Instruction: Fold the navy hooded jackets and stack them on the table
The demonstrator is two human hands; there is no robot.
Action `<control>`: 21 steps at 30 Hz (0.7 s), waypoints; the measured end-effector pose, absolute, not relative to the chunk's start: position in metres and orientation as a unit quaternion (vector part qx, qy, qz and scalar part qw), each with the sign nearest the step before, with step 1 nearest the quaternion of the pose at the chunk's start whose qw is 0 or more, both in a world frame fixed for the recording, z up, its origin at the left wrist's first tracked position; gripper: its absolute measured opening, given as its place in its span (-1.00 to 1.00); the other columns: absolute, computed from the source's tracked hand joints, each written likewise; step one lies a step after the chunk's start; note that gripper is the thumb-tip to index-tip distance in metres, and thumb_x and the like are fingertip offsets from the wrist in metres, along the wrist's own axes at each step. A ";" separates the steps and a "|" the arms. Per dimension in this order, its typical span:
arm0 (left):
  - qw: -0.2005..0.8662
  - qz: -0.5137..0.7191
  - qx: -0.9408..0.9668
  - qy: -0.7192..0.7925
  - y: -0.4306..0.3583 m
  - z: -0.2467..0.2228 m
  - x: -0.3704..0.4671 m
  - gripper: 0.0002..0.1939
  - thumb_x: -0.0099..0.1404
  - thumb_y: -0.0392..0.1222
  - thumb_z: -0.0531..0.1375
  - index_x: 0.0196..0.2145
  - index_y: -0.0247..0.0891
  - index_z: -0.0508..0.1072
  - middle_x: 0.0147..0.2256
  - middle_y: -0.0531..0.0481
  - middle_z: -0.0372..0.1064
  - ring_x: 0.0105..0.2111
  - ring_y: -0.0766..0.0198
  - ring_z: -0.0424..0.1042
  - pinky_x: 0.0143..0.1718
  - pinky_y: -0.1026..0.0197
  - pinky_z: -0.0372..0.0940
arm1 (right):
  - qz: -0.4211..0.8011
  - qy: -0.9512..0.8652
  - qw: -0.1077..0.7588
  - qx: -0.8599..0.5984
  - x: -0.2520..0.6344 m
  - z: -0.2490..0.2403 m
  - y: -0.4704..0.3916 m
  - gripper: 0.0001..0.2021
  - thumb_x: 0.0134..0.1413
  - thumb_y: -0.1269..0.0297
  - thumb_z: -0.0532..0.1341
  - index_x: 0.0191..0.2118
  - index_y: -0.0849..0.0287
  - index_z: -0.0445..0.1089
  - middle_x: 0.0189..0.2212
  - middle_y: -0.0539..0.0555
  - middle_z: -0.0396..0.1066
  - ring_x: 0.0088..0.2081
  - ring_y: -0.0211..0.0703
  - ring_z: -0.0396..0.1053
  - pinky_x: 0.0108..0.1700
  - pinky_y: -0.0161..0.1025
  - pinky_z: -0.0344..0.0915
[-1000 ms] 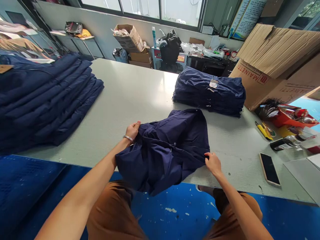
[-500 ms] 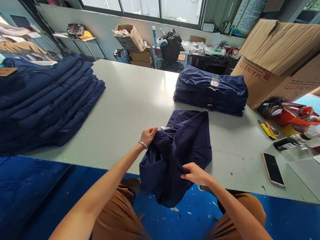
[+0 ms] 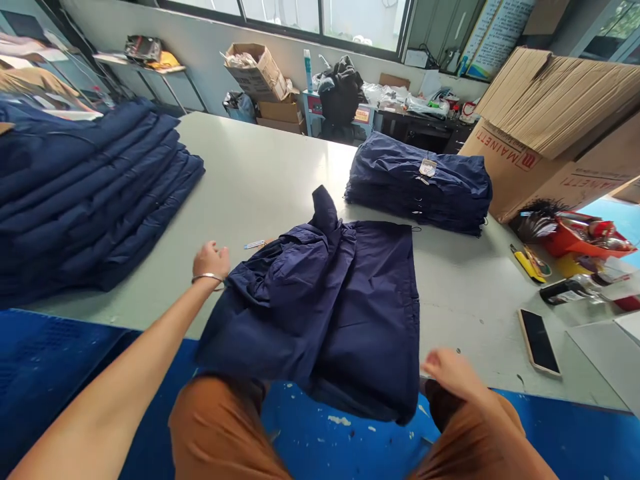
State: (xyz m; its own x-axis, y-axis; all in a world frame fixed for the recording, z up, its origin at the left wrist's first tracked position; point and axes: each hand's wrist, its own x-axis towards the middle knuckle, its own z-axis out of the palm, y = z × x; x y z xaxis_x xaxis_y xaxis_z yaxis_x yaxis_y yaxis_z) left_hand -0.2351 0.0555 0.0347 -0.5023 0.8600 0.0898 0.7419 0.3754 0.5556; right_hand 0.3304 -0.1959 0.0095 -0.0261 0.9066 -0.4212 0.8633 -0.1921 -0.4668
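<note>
A navy jacket [image 3: 300,313] lies partly folded on the table, its lower part hanging over the front edge. One narrow end of the cloth points toward the back of the table, and a paper tag [image 3: 255,245] pokes out at the upper left. My left hand [image 3: 213,261], with a metal bangle at the wrist, is just beside the jacket's left edge; its fingers are loosely bent and hold nothing I can see. Smeared by motion, my right hand [image 3: 450,372] is near the lower right edge of the cloth, apart from it.
Quilted navy garments [image 3: 90,200] are heaped at the left. A folded navy stack [image 3: 420,183] stands at the back right beside a cardboard box [image 3: 540,147]. Along the right lie a yellow cutter [image 3: 527,263], a dark bottle [image 3: 567,290], a red basket [image 3: 595,247] and a phone [image 3: 540,341].
The jacket has spread out leftward and lies flatter. My left hand has let go of it and moved left; my right hand has come off it and moved right.
</note>
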 end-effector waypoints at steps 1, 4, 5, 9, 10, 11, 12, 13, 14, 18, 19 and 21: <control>0.097 0.275 0.514 0.807 0.048 0.034 -0.224 -0.28 0.37 0.12 -0.08 0.25 -0.54 0.22 0.14 -0.38 0.32 0.19 -0.24 0.22 0.17 -0.23 0.10 | 0.287 -0.658 0.074 -0.692 0.324 0.011 -0.172 -0.77 0.07 0.19 0.19 -0.50 0.13 0.49 -0.52 0.10 0.50 -0.47 -0.12 0.42 -0.40 -0.25 0.26; 0.046 0.265 0.640 0.720 0.019 0.022 -0.177 -0.31 0.41 0.03 -0.15 0.30 -0.53 0.17 0.27 -0.40 0.14 0.30 -0.11 0.09 0.30 -0.11 -0.02 | 0.192 -0.722 0.160 -0.645 0.291 0.010 -0.097 -0.74 0.15 0.21 0.16 -0.17 0.14 0.55 -0.16 0.20 0.55 -0.12 0.01 0.47 -0.06 -0.12 0.35; 0.037 0.261 0.669 0.695 0.006 0.015 -0.159 -0.31 0.40 0.02 -0.14 0.31 -0.51 0.16 0.31 -0.36 0.10 0.34 -0.07 0.03 0.33 -0.09 -0.07 | 0.160 -0.736 0.168 -0.636 0.279 0.006 -0.075 -0.70 0.16 0.23 0.16 -0.06 0.15 0.53 -0.03 0.24 0.50 0.01 0.06 0.43 0.06 -0.05 0.31; 0.001 0.197 0.753 0.628 -0.044 -0.022 -0.101 -0.39 0.38 0.03 -0.01 0.31 -0.21 0.25 0.36 -0.19 0.04 0.39 -0.07 -0.09 0.39 -0.18 -0.27 | 0.099 -0.761 0.126 -0.628 0.252 -0.023 -0.026 -0.54 0.22 0.16 0.19 0.22 0.05 0.35 0.33 0.22 0.16 0.36 0.22 0.01 0.31 0.30 -0.06; -0.003 0.172 0.778 0.605 -0.054 -0.032 -0.093 -0.41 0.39 0.03 0.01 0.31 -0.14 0.27 0.36 -0.16 0.04 0.39 -0.07 -0.08 0.39 -0.20 -0.30 | 0.101 -0.758 0.117 -0.634 0.255 -0.032 -0.023 -0.52 0.24 0.12 0.18 0.25 0.01 0.32 0.35 0.19 0.12 0.38 0.23 -0.04 0.31 0.34 -0.10; -0.005 0.149 0.791 0.593 -0.060 -0.041 -0.088 -0.43 0.39 0.04 0.03 0.31 -0.10 0.28 0.37 -0.15 0.02 0.39 -0.08 -0.08 0.38 -0.22 -0.31 | 0.103 -0.751 0.112 -0.643 0.262 -0.041 -0.023 -0.51 0.26 0.07 0.16 0.28 -0.02 0.29 0.36 0.18 0.10 0.38 0.24 -0.06 0.31 0.35 -0.11; -0.003 0.128 0.798 0.589 -0.063 -0.050 -0.086 -0.43 0.39 0.04 0.04 0.31 -0.07 0.27 0.37 -0.16 0.01 0.38 -0.10 -0.06 0.37 -0.24 -0.29 | 0.099 -0.742 0.111 -0.654 0.271 -0.049 -0.027 -0.49 0.28 0.04 0.14 0.30 -0.04 0.26 0.37 0.17 0.09 0.39 0.24 -0.07 0.31 0.33 -0.10; 0.001 0.112 0.799 0.591 -0.063 -0.056 -0.084 -0.43 0.40 0.06 0.04 0.32 -0.06 0.26 0.38 -0.17 0.00 0.38 -0.12 -0.05 0.36 -0.27 -0.26 | 0.089 -0.734 0.110 -0.665 0.282 -0.056 -0.033 -0.48 0.29 0.01 0.12 0.31 -0.04 0.24 0.37 0.16 0.08 0.39 0.24 -0.08 0.31 0.31 -0.08; 0.006 0.100 0.798 0.594 -0.059 -0.062 -0.083 -0.42 0.40 0.07 0.04 0.33 -0.05 0.24 0.38 -0.17 -0.01 0.37 -0.13 -0.04 0.35 -0.29 -0.23 | 0.075 -0.726 0.107 -0.675 0.293 -0.061 -0.041 -0.47 0.30 0.00 0.10 0.32 -0.05 0.22 0.38 0.15 0.06 0.39 0.24 -0.09 0.31 0.28 -0.07; 0.026 0.076 0.837 0.542 -0.012 -0.065 -0.069 -0.42 0.42 0.06 0.03 0.35 -0.02 0.17 0.38 -0.11 -0.01 0.38 -0.06 -0.03 0.35 -0.28 -0.20 | 0.013 -0.676 0.056 -0.735 0.320 -0.064 -0.090 -0.48 0.33 0.02 0.05 0.35 -0.05 0.18 0.39 0.14 0.04 0.37 0.24 -0.06 0.31 0.15 -0.03; 0.024 0.072 0.852 0.518 0.004 -0.062 -0.060 -0.43 0.43 0.03 0.02 0.35 -0.02 0.18 0.38 -0.09 0.00 0.38 -0.04 -0.05 0.36 -0.27 -0.23 | 0.000 -0.657 0.037 -0.753 0.320 -0.060 -0.105 -0.47 0.34 0.02 0.04 0.36 -0.03 0.17 0.39 0.16 0.03 0.36 0.25 -0.03 0.30 0.14 -0.01; 0.012 0.065 0.876 0.478 0.035 -0.052 -0.037 -0.48 0.42 -0.06 0.04 0.30 -0.04 0.27 0.37 -0.05 0.05 0.40 -0.01 -0.11 0.38 -0.24 -0.29 | -0.019 -0.623 -0.002 -0.782 0.312 -0.051 -0.136 -0.45 0.35 0.01 0.02 0.37 0.05 0.14 0.37 0.27 0.05 0.32 0.29 0.05 0.26 0.14 0.04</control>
